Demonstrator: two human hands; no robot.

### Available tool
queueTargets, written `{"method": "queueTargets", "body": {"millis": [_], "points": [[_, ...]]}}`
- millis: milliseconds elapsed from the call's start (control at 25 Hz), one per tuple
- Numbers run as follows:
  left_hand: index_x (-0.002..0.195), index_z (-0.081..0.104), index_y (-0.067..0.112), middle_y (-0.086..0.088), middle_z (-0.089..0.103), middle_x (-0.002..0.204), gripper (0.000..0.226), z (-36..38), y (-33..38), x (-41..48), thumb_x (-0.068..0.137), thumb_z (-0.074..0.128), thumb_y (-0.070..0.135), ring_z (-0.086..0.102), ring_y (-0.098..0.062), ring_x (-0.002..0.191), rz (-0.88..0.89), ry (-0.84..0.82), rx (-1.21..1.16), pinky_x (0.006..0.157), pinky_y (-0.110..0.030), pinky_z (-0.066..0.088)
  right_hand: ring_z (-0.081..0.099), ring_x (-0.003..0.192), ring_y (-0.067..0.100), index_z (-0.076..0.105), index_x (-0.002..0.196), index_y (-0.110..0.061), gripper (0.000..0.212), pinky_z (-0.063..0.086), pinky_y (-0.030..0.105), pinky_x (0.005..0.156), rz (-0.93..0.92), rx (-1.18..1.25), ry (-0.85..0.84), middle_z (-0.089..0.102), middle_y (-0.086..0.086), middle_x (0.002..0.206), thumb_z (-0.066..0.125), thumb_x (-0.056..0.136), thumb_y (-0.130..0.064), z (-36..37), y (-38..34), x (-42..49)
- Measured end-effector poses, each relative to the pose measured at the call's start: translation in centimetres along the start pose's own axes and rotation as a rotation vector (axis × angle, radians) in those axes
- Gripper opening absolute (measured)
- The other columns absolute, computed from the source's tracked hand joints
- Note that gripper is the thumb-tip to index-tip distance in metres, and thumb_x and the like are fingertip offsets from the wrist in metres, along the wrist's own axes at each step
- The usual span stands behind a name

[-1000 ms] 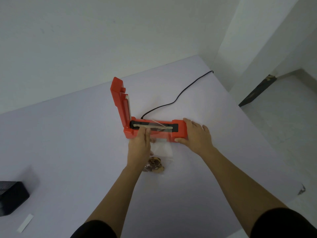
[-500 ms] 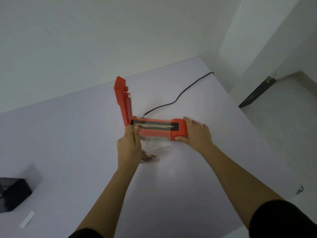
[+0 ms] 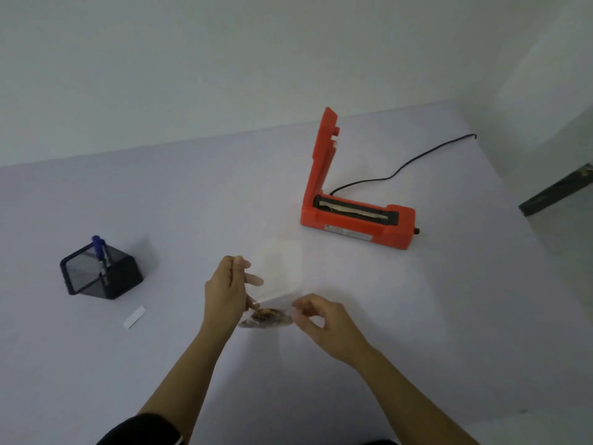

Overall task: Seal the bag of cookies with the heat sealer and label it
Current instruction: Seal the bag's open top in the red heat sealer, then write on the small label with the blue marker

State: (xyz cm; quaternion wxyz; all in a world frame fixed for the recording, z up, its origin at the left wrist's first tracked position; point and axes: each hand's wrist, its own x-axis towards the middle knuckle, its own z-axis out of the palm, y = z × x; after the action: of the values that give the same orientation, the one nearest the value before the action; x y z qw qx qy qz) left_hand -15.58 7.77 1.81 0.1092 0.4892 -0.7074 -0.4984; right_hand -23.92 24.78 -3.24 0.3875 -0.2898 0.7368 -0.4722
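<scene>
Black wire mesh makes up the pen holder (image 3: 99, 277) at the left of the frame, and a blue pen (image 3: 98, 248) stands in it, leaning toward its back corner. Just below the holder, on the pale table (image 3: 433, 316), a small white label strip (image 3: 134, 317) lies flat and apart from it.

At lower centre, a clear plastic bag (image 3: 277, 277) is held between both hands; whether it touches the table cannot be told. Brown cookies (image 3: 266, 317) are bunched in its near end, at the bottom of the bag in the frame. The rest of the bag is flat, see-through film reaching up the frame, and its far edge is too faint to trace.

The left hand (image 3: 227, 293) pinches the bag's left edge, thumb against fingers, with two fingers stretched out over the film. The right hand (image 3: 324, 319) has its fingers curled, pinching the right edge beside the cookies.

Well apart, at the upper right, the orange heat sealer (image 3: 353, 220) sits with its lid raised upright. A black cord (image 3: 401, 168) runs from it to the table's far edge.
</scene>
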Motion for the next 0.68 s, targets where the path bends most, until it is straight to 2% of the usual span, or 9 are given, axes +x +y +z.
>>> {"method": "queueTargets", "body": {"millis": [40, 120, 240, 360, 520, 600, 680], "points": [[0.094, 0.053, 0.011, -0.003, 0.07, 0.078, 0.029, -0.9, -1.3, -0.4, 0.102, 0.029, 0.025, 0.054, -0.013, 0.034, -0.038, 0.012, -0.014, 0.039, -0.02, 0.043, 0.064, 0.082, -0.001, 0.063, 0.09, -0.027, 0.003, 0.047, 0.01, 0.076, 0.011, -0.011, -0.025, 0.068, -0.012, 0.085, 0.061, 0.089, -0.024, 1.6, 0.1, -0.3], [0.095, 0.053, 0.01, -0.004, 0.07, 0.077, 0.03, -2.3, -4.0, -0.9, 0.101, 0.03, 0.027, 0.054, -0.013, 0.034, -0.114, 0.034, -0.041, 0.039, -0.022, 0.041, 0.063, 0.07, 0.0, 0.062, 0.08, -0.026, 0.011, 0.046, 0.011, 0.067, 0.049, -0.054, -0.059, 0.066, -0.014, 0.073, 0.06, 0.09, -0.022, 4.5, 0.4, -1.0], [0.095, 0.053, 0.009, -0.004, 0.068, 0.077, 0.029, -3.3, -7.9, -0.6, 0.1, 0.032, 0.029, 0.056, -0.013, 0.037, -0.188, 0.053, -0.029, 0.043, -0.027, 0.045, 0.065, 0.069, 0.006, 0.06, 0.076, -0.028, 0.015, 0.051, 0.017, 0.066, 0.136, -0.089, -0.103, 0.068, -0.009, 0.073, 0.059, 0.09, -0.023, 7.7, 1.3, -1.8], [0.089, 0.053, 0.008, -0.005, 0.065, 0.073, 0.026, -3.0, -10.3, 0.2, 0.098, 0.04, 0.029, 0.061, -0.022, 0.054, -0.19, 0.052, 0.033, 0.049, -0.029, 0.049, 0.066, 0.068, 0.008, 0.058, 0.075, -0.033, 0.015, 0.053, 0.023, 0.068, 0.197, -0.102, -0.021, 0.071, -0.003, 0.076, 0.064, 0.086, -0.025, 9.2, 2.4, -1.9], [0.072, 0.049, 0.008, -0.006, 0.057, 0.069, 0.027, -2.7, -11.3, 1.7, 0.093, 0.047, 0.025, 0.053, -0.023, 0.067, -0.07, 0.074, 0.249, 0.054, -0.022, 0.034, 0.061, 0.064, 0.007, 0.061, 0.081, -0.022, 0.01, 0.05, 0.024, 0.066, 0.23, -0.241, 0.145, 0.066, -0.008, 0.07, 0.067, 0.082, -0.03, 9.7, 2.6, -1.6], [0.077, 0.05, 0.009, -0.007, 0.057, 0.078, 0.025, -2.5, -11.3, 2.1, 0.092, 0.05, 0.029, 0.053, -0.024, 0.07, -0.035, 0.074, 0.366, 0.059, -0.026, 0.034, 0.059, 0.066, 0.007, 0.059, 0.085, -0.021, 0.014, 0.049, 0.024, 0.064, 0.231, -0.355, 0.169, 0.063, -0.009, 0.071, 0.066, 0.081, -0.033, 9.7, 2.2, -1.6], [0.096, 0.052, 0.007, -0.01, 0.059, 0.096, 0.027, -2.7, -11.1, 2.0, 0.094, 0.049, 0.034, 0.055, -0.025, 0.078, 0.005, 0.052, 0.418, 0.068, -0.029, 0.039, 0.057, 0.067, 0.009, 0.056, 0.091, -0.021, 0.019, 0.046, 0.023, 0.061, 0.24, -0.45, 0.163, 0.059, -0.009, 0.072, 0.063, 0.082, -0.037, 9.7, 1.5, -1.6]]}}
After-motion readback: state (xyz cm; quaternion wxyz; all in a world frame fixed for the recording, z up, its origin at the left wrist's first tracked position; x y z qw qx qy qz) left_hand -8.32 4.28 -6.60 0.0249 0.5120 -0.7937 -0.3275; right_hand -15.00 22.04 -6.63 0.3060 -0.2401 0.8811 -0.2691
